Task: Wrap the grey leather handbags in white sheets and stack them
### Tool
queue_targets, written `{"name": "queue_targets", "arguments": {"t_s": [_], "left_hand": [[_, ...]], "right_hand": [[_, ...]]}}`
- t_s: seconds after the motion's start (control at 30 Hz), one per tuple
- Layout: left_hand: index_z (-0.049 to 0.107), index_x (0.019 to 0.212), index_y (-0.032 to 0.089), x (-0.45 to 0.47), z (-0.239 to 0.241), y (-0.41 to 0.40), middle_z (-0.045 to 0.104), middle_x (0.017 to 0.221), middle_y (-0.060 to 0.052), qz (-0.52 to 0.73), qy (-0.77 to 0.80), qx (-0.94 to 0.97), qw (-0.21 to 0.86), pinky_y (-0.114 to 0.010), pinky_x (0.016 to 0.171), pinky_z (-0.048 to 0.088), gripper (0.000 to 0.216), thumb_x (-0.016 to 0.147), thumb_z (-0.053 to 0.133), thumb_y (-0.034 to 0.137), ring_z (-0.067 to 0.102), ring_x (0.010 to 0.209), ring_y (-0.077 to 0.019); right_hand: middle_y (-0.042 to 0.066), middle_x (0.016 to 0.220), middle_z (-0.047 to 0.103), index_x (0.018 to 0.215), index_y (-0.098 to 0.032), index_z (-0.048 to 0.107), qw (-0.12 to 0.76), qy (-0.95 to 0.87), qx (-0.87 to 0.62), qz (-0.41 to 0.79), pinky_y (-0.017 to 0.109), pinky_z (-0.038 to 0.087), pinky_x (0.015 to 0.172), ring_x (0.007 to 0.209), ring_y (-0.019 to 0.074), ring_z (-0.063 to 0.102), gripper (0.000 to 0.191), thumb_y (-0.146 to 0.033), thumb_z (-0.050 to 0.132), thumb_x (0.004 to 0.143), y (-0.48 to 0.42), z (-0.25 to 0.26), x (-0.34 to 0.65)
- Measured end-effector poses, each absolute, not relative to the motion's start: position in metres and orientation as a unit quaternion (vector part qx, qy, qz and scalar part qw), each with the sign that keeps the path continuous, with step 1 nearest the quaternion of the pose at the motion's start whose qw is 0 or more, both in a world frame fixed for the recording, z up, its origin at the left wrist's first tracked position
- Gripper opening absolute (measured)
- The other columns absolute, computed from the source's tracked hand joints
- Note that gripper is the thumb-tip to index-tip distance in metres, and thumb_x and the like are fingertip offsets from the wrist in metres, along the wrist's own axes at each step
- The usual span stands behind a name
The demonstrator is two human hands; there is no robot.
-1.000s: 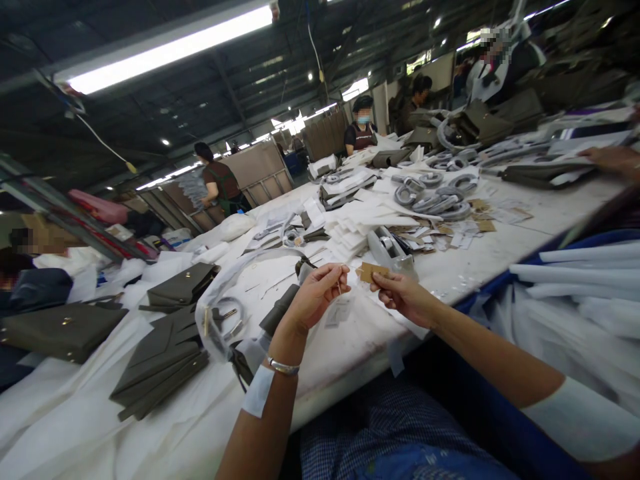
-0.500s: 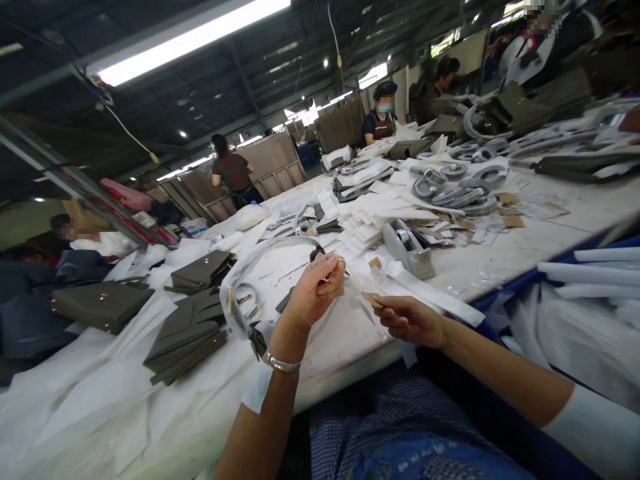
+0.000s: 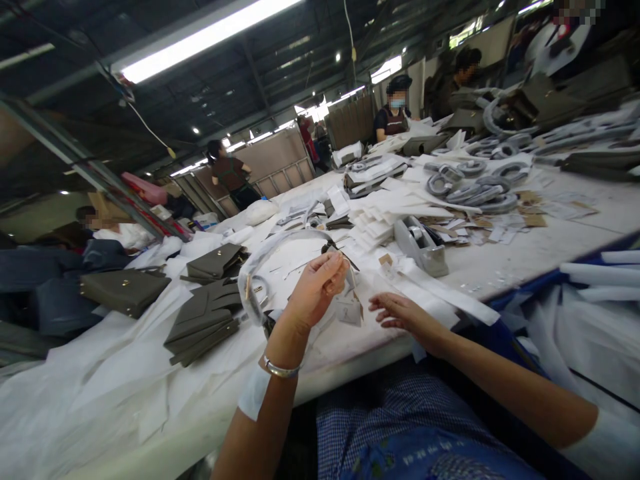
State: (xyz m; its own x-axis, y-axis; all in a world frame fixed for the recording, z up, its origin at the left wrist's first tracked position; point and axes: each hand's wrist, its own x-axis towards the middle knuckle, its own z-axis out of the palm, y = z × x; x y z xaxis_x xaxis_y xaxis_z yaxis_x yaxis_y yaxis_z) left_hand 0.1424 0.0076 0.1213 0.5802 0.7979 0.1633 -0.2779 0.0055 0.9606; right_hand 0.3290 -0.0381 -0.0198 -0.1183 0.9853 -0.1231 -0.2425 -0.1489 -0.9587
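My left hand (image 3: 314, 291) is raised over the white table (image 3: 505, 257). Its fingers are pinched on a thin string, and a small pale tag (image 3: 349, 311) hangs from it. My right hand (image 3: 400, 313) hovers low just to the right of the tag, fingers stretched out and holding nothing. A small brown card (image 3: 385, 259) lies on the table beyond both hands. To the left of my left hand sits a plastic-wrapped strap with metal rings (image 3: 257, 293).
Olive-grey bags (image 3: 205, 321) (image 3: 124, 291) lie on white wrapping at the left. A grey tape dispenser (image 3: 423, 244), stacks of white paper (image 3: 385, 215) and coiled grey straps (image 3: 470, 190) fill the far side. Other people work along the far end of the table.
My right hand has dropped toward the table and no longer holds the brown card. The pale tag now hangs from my left hand's string. The view has shifted a little.
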Motion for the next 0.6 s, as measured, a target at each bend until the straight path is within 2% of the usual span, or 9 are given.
{"name": "queue_targets", "arguments": {"t_s": [0.03, 0.1, 0.2, 0.3, 0.37, 0.47, 0.53, 0.6], "left_hand": [[0.052, 0.065, 0.016, 0.142, 0.121, 0.007, 0.035, 0.058, 0.007, 0.401, 0.228, 0.584, 0.668, -0.02, 0.045, 0.018, 0.041, 0.081, 0.074, 0.046, 0.024, 0.048, -0.0038], [0.054, 0.066, 0.015, 0.141, 0.121, 0.005, 0.038, 0.06, 0.005, 0.405, 0.235, 0.59, 0.657, -0.021, 0.046, 0.02, 0.038, 0.084, 0.072, 0.044, 0.027, 0.049, -0.0041], [0.058, 0.067, 0.015, 0.14, 0.122, 0.002, 0.045, 0.063, 0.004, 0.42, 0.24, 0.6, 0.637, -0.021, 0.048, 0.023, 0.036, 0.085, 0.071, 0.043, 0.031, 0.051, -0.0042], [0.061, 0.068, 0.014, 0.138, 0.122, -0.002, 0.05, 0.065, 0.002, 0.43, 0.256, 0.607, 0.617, -0.021, 0.049, 0.026, 0.036, 0.083, 0.073, 0.045, 0.033, 0.052, -0.0045], [0.063, 0.069, 0.015, 0.135, 0.121, -0.005, 0.051, 0.065, 0.002, 0.432, 0.269, 0.612, 0.605, -0.021, 0.05, 0.028, 0.036, 0.083, 0.073, 0.046, 0.036, 0.053, -0.0049], [0.065, 0.072, 0.015, 0.128, 0.121, -0.009, 0.046, 0.06, 0.003, 0.443, 0.271, 0.602, 0.606, -0.02, 0.05, 0.029, 0.034, 0.085, 0.071, 0.045, 0.036, 0.052, -0.0053], [0.066, 0.074, 0.016, 0.123, 0.121, -0.011, 0.043, 0.059, 0.005, 0.461, 0.267, 0.582, 0.614, -0.019, 0.048, 0.029, 0.031, 0.085, 0.071, 0.045, 0.036, 0.051, -0.0052], [0.067, 0.076, 0.015, 0.118, 0.121, -0.01, 0.043, 0.06, 0.005, 0.481, 0.27, 0.563, 0.616, -0.018, 0.048, 0.031, 0.03, 0.083, 0.074, 0.044, 0.037, 0.051, -0.0047]], "right_hand": [[0.009, 0.115, 0.067, 0.112, -0.022, 0.067, 0.525, -0.467, -0.457, 0.546, 0.033, 0.054, 0.084, 0.096, 0.0199, 0.064, 0.048, -0.061, 0.064, 0.086, -0.038, -0.016, 0.328], [0.008, 0.139, 0.057, 0.133, -0.027, 0.058, 0.553, -0.558, -0.449, 0.425, 0.044, 0.041, 0.109, 0.128, 0.0265, 0.052, 0.055, -0.056, 0.064, 0.087, -0.04, -0.005, 0.322], [0.004, 0.155, 0.042, 0.147, -0.031, 0.046, 0.547, -0.642, -0.399, 0.359, 0.048, 0.022, 0.122, 0.145, 0.0285, 0.034, 0.07, -0.049, 0.071, 0.084, -0.043, 0.015, 0.302], [0.003, 0.152, 0.046, 0.144, -0.03, 0.05, 0.554, -0.64, -0.359, 0.393, 0.048, 0.023, 0.121, 0.145, 0.0289, 0.034, 0.064, -0.049, 0.07, 0.086, -0.04, 0.027, 0.276], [0.004, 0.142, 0.057, 0.139, -0.029, 0.055, 0.56, -0.616, -0.344, 0.434, 0.048, 0.031, 0.117, 0.14, 0.0299, 0.042, 0.056, -0.051, 0.064, 0.089, -0.034, 0.028, 0.263], [0.006, 0.118, 0.072, 0.137, -0.026, 0.058, 0.545, -0.585, -0.356, 0.483, 0.048, 0.043, 0.108, 0.122, 0.0299, 0.059, 0.053, -0.051, 0.061, 0.091, -0.025, 0.018, 0.252], [0.007, 0.11, 0.074, 0.137, -0.024, 0.058, 0.534, -0.57, -0.354, 0.515, 0.047, 0.046, 0.104, 0.113, 0.0278, 0.065, 0.052, -0.048, 0.063, 0.09, -0.022, 0.007, 0.25], [0.008, 0.11, 0.075, 0.136, -0.024, 0.058, 0.528, -0.56, -0.335, 0.543, 0.047, 0.047, 0.104, 0.109, 0.0258, 0.068, 0.052, -0.045, 0.065, 0.089, -0.021, -0.004, 0.25]]}}
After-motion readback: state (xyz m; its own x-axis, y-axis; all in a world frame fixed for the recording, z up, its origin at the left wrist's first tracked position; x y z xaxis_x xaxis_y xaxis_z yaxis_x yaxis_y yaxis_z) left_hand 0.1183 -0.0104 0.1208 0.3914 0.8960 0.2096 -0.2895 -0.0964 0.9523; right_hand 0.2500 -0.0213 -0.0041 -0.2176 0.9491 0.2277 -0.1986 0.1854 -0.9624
